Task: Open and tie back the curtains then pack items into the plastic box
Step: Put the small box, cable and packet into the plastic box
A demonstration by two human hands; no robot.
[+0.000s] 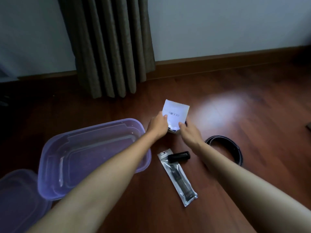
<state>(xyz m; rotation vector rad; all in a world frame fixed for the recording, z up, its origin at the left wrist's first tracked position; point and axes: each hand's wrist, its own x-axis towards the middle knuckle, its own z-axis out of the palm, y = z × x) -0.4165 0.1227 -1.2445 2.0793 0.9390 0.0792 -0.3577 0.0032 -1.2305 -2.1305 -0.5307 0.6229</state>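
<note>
Both hands hold a white packet [176, 113] with a small dark logo, lifted upright just above the wooden floor. My left hand [158, 124] pinches its left edge, thumb on the front. My right hand [190, 130] grips its lower right corner. The open purple plastic box [50, 153] stands on the floor to the left, with nothing visible inside. Its lid [18, 195] lies at the lower left. A gathered brown curtain [109, 47] hangs against the wall behind.
On the floor near my arms lie a long clear pouch [180, 182] with a dark item inside, a short black cylinder [179, 157] across its top end, and a coiled black belt [227, 148] to the right. A wooden skirting board [235, 59] runs along the wall.
</note>
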